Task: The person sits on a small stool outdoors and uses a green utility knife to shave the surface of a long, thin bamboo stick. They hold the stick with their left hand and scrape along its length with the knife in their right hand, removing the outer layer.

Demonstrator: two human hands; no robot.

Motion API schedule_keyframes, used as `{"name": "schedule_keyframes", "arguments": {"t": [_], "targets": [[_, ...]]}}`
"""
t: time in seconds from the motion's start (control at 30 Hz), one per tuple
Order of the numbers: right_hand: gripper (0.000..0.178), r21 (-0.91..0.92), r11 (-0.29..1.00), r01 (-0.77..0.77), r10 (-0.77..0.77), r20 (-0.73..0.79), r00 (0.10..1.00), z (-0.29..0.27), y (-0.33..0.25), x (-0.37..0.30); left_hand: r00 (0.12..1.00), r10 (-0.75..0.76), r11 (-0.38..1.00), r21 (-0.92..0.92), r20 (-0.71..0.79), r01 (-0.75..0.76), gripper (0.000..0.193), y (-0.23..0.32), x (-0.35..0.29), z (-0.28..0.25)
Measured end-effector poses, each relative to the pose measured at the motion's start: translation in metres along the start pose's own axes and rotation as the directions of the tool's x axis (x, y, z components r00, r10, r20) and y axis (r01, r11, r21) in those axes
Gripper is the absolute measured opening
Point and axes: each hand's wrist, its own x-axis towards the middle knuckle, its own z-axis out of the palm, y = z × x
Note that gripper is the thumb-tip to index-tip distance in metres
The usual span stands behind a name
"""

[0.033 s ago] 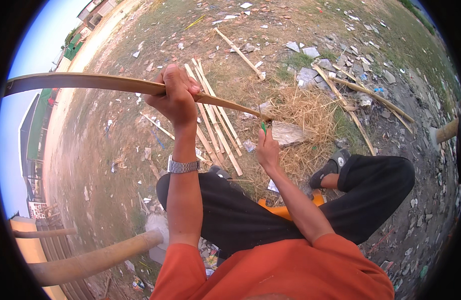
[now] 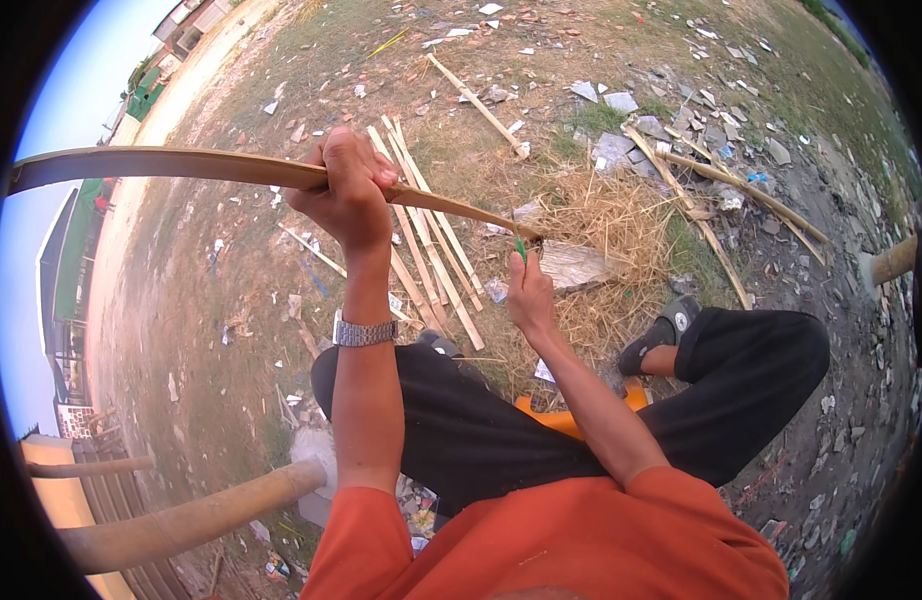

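My left hand (image 2: 347, 200), a metal watch on its wrist, is wrapped round a long split bamboo strip (image 2: 181, 164). The strip runs from the far left edge down to a dark far end near a weathered wood block (image 2: 578, 266); whether it touches the block is hard to tell. My right hand (image 2: 531, 297) is closed on a small green-handled knife (image 2: 521, 248). Its thin blade stands against the strip, close to that end. Beside the strip, several pale split bamboo strips (image 2: 444, 245) lie on the ground.
Dry straw (image 2: 621, 215) surrounds the block. Bamboo poles (image 2: 746, 188) and scattered rubble lie to the right, with another piece (image 2: 481, 107) farther ahead. A thick bamboo post (image 2: 201, 515) stands at the lower left. An orange seat (image 2: 556, 420) is under my legs.
My right hand and the knife have shifted slightly left along the strip, away from its end. My left hand stays almost in place.
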Motion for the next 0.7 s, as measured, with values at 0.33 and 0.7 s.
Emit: {"name": "schedule_keyframes", "arguments": {"t": [0.33,0.7], "targets": [[0.04,-0.348,0.932,-0.097,0.139,0.095,0.986,0.003,0.058,0.024,0.995,0.042,0.993,-0.11,0.09,-0.032,0.039,-0.008,-0.001,-0.01],[0.035,-0.334,0.935,0.12,-0.1,0.076,0.992,-0.043,-0.055,0.037,0.988,0.042,0.99,-0.14,0.151,-0.021,0.04,-0.011,0.005,-0.011]]}}
